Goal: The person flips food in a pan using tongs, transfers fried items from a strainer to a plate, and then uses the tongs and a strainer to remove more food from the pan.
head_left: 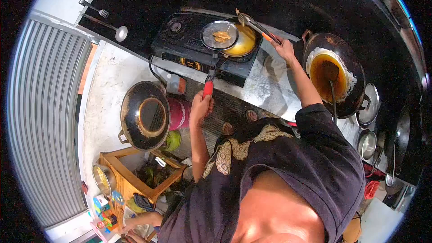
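My left hand [201,107] is closed around the red handle of a mesh strainer [208,42]. Several golden-brown fried pieces [221,36] lie in its round mesh, held above the stove beside a pan of yellowish oil [245,40]. In my right hand [284,49] is a pair of tongs [261,28] with orange on the grips. Their metal tips reach over the pan's far rim; a small brownish bit shows at the ends, too small to name. The pan stands on the right burner of a black two-burner stove [184,40], partly covered by the strainer.
On the right sits a large wok [335,40] of brown oil with a spatula in it. Another dark wok [130,108] is at left, near a pink gas cylinder [180,113]. Another person's hands [135,230] show at bottom left, near a metal bowl [97,177].
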Demonstrator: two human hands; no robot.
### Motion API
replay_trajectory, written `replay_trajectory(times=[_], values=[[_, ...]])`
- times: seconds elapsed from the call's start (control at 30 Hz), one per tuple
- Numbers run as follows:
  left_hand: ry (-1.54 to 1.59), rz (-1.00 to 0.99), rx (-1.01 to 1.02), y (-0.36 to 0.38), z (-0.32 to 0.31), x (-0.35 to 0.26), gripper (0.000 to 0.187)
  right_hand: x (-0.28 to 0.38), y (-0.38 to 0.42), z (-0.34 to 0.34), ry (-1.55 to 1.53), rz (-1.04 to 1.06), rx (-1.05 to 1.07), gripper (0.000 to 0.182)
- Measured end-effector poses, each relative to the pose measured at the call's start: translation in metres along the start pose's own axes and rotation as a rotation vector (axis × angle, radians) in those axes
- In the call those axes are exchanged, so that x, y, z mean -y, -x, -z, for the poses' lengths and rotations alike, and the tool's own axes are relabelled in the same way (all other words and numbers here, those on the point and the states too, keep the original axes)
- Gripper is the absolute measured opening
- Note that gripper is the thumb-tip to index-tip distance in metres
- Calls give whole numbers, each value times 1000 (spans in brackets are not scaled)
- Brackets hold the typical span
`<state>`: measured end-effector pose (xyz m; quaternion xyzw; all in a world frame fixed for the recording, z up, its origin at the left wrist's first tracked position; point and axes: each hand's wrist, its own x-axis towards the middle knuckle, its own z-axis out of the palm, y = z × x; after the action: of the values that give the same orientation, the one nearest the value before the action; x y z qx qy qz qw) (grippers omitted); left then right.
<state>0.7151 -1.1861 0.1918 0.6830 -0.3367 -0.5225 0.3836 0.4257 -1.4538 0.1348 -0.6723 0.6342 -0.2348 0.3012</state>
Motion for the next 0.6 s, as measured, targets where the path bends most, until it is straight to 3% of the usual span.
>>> replay_trajectory(times=[0.43, 0.53, 0.6], values=[[97, 2, 19, 13, -24, -2, 6, 63, -26, 20, 431, 399, 116, 43], [82, -12, -9, 24, -30, -4, 6, 46, -41, 19, 391, 493, 57, 41], [85, -8, -27, 32, -37, 0, 6, 62, -16, 38, 260, 411, 115, 40]])
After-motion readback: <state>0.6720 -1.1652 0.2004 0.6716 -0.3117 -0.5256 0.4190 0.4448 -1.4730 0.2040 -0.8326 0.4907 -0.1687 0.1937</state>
